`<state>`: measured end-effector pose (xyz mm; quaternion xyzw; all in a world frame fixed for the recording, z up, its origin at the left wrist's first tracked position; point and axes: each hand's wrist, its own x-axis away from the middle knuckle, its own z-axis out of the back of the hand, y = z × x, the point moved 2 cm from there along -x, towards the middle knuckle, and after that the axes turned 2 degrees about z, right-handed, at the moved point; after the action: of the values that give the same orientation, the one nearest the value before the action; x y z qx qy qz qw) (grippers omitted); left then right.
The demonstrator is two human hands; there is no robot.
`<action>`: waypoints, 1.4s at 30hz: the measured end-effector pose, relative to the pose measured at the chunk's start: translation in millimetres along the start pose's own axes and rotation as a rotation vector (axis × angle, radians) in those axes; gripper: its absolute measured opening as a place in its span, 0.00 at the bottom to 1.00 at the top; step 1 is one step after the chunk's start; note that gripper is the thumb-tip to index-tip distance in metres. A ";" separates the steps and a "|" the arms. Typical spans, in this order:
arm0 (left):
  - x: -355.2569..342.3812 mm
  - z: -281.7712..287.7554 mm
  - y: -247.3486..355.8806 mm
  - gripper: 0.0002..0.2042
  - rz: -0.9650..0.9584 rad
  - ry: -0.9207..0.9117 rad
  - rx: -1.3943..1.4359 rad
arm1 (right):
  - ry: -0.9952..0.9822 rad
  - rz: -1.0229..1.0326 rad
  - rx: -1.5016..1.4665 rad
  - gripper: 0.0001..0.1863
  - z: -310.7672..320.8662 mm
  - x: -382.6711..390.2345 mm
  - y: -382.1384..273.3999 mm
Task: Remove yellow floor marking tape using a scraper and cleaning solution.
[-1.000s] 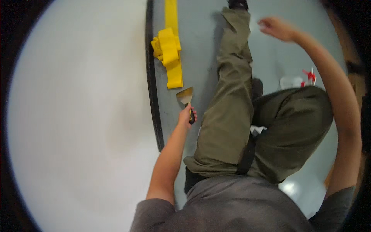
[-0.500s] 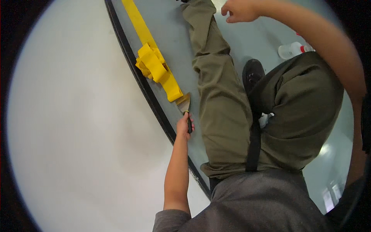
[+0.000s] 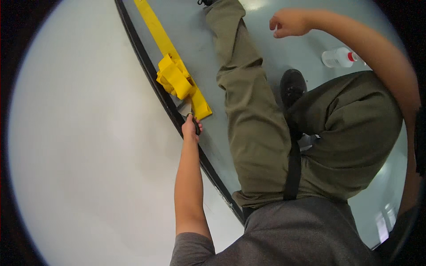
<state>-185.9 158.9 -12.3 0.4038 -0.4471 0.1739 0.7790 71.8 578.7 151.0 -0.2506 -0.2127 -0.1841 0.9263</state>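
Observation:
My left hand (image 3: 191, 127) grips a putty knife (image 3: 195, 124) by its dark handle; the metal blade points forward and reaches the left edge of a yellow strip (image 3: 165, 42), partly hidden beside a bunched, folded length (image 3: 174, 76) of that material. Just left runs a black edging (image 3: 148, 66). My right hand (image 3: 288, 24) is raised at upper right beside my outstretched leg, empty, its fingers loosely bent and apart.
A grey floor (image 3: 306, 55) carries a clear bottle (image 3: 336, 57) with a red cap at right. A white surface (image 3: 97, 133) fills the left side. My bent right leg (image 3: 346, 128) and dark shoe (image 3: 293, 86) occupy the middle right.
The view has turned. Over the last half second my left hand moved forward-left, taking the blade from the strip's near end to its left side. My right hand shifted slightly right and nearer.

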 end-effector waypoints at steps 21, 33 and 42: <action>-22.2 -31.1 87.7 0.17 -0.207 0.063 -0.248 | -0.120 -0.006 -0.050 0.25 -7.9 -6.8 21.9; -89.4 -44.2 170.3 0.16 -0.273 0.039 -0.409 | -0.113 -0.205 -0.400 0.23 -12.4 10.8 9.4; -93.5 -58.7 312.2 0.13 -0.363 -0.027 0.151 | -0.069 -0.190 -0.379 0.24 -0.2 4.2 2.7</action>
<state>-401.1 404.9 41.2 0.5373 -0.3629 0.0580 0.7591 76.6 579.7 151.9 -0.4051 -0.2285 -0.2984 0.8334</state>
